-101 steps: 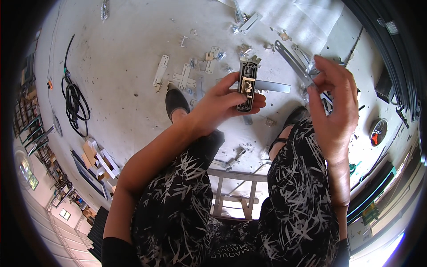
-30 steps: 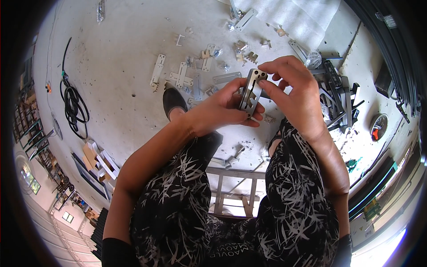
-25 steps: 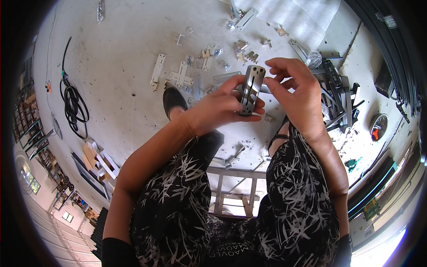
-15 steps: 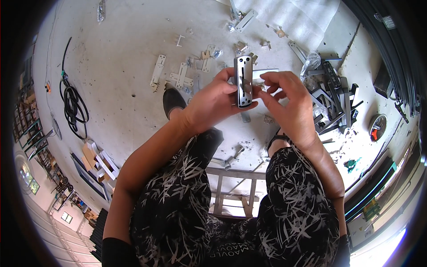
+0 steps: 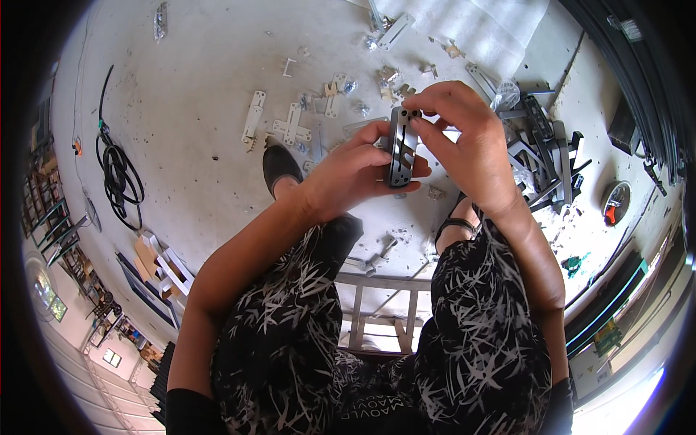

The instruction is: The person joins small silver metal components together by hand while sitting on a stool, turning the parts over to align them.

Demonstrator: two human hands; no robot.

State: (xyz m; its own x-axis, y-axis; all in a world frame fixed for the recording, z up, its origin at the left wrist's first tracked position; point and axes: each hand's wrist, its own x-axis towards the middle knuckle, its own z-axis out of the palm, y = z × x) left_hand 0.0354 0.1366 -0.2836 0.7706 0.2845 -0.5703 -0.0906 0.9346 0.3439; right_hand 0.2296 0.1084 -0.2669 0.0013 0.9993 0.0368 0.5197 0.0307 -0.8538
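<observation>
Grey floor [image 5: 203,80], brackets [image 5: 292,125] scattered upper centre, black cable [image 5: 109,145] coiled at left. Slotted metal housing [image 5: 401,148] near frame centre, gripped in left hand [image 5: 344,177], fingers around its sides. Right hand [image 5: 467,141] at its top end, thumb and index close together; can't tell if pinching anything.

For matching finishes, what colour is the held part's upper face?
Silver-grey, dark in places; the part shows best in the head view.

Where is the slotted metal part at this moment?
In the head view, the slotted metal part is above and slightly right of centre, held in the left hand, with the right hand at its upper end.
</observation>
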